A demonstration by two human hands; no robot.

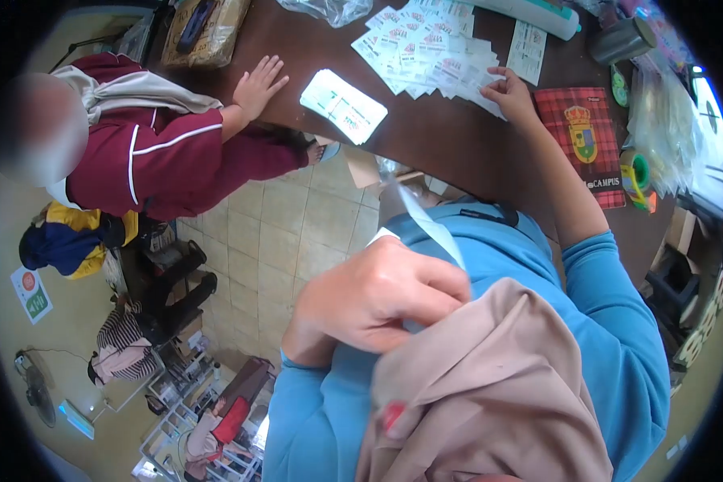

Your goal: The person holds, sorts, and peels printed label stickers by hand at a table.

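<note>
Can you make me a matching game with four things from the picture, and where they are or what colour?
1. notebook
2. neat paper stack
3. right hand
4. co-worker's clothes

A. maroon with white stripes
B. touching the spread-out slips
C. red plaid
D. between the co-worker's hand and the spread-out slips

Right pairs: 1-C, 2-D, 3-B, 4-A

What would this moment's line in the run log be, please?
right hand: on spread paper slips | left hand: closed, seemingly on pale strip, near scarf | co-worker's hand: flat on table beside stacked slips
</note>
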